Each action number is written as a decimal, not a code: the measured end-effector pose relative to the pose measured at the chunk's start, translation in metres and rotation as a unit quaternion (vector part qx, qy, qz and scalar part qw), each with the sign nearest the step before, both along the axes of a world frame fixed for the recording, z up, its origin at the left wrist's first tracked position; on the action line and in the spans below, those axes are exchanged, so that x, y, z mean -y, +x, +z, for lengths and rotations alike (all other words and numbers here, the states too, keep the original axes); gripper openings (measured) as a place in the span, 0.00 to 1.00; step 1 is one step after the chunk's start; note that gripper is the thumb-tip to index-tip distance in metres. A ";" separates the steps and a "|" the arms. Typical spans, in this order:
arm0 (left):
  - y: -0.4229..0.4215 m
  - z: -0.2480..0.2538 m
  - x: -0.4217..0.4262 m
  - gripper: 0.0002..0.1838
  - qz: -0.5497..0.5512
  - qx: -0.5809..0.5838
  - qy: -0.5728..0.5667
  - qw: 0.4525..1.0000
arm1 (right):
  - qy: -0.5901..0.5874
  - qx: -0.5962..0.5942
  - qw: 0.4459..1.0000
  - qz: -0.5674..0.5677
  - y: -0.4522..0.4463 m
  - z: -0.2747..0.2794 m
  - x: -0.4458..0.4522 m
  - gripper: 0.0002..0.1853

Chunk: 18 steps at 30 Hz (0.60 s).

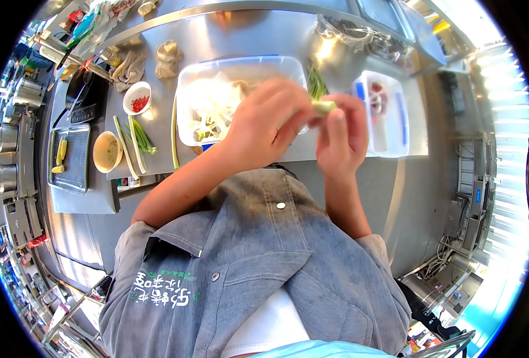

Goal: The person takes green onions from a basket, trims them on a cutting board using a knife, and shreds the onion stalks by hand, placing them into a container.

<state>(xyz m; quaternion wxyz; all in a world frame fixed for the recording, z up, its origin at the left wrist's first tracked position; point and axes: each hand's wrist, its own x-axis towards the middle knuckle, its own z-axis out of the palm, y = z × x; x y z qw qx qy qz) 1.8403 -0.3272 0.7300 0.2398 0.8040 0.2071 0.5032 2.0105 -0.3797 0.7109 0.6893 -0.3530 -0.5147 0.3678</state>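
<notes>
My left hand (267, 119) is bent over the front right part of a clear plastic tub (184, 101) of pale, thin shreds (213, 110). To its right is my right hand (343, 134), with thumb and fingers closed round a short pale-green stalk (324, 107). The left fingers are pinched at the stalk's left end, slightly blurred. Behind the stalk, long green leaves (316, 83) reach back over the steel counter; whether they join the stalk is hidden.
A blue-edged container (395, 113) stands at right. Left of the tub are green-and-white stalks (136, 140), a white bowl with red pieces (139, 100), a beige bowl (107, 152), and cloths (167, 59). Farther left, a dark tray (73, 170) holds corn (61, 152).
</notes>
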 end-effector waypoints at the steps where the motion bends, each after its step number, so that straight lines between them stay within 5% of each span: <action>1: -0.001 -0.002 -0.001 0.05 0.002 0.000 -0.001 1.000 | -0.022 0.027 0.999 -0.015 0.001 0.001 0.001 0.12; 5: -0.008 -0.006 0.005 0.05 -0.046 0.031 -0.031 0.998 | -0.016 0.033 0.997 -0.072 0.004 0.007 -0.003 0.11; 7: -0.020 -0.011 0.008 0.05 -0.071 0.062 -0.085 0.992 | 0.065 -0.114 0.990 -0.049 0.010 0.009 -0.013 0.10; 9: -0.041 -0.023 0.008 0.03 -0.244 0.246 -0.403 0.847 | 0.064 -0.130 0.988 -0.049 0.028 0.007 -0.016 0.09; 13: -0.081 -0.052 -0.010 0.03 -0.159 0.295 -0.447 0.830 | 0.053 -0.183 0.979 -0.069 0.060 0.009 -0.014 0.10; 15: -0.098 -0.075 -0.015 0.05 0.119 -0.009 -0.334 0.935 | 0.081 -0.207 0.974 -0.047 0.083 0.009 -0.013 0.11; 16: -0.101 -0.084 -0.018 0.05 0.120 -0.008 -0.334 0.935 | 0.079 -0.207 0.973 -0.064 0.088 0.013 -0.012 0.12; 18: -0.106 -0.100 -0.021 0.07 0.169 -0.251 -0.306 0.903 | 0.082 -0.209 0.972 -0.069 0.097 0.018 -0.011 0.12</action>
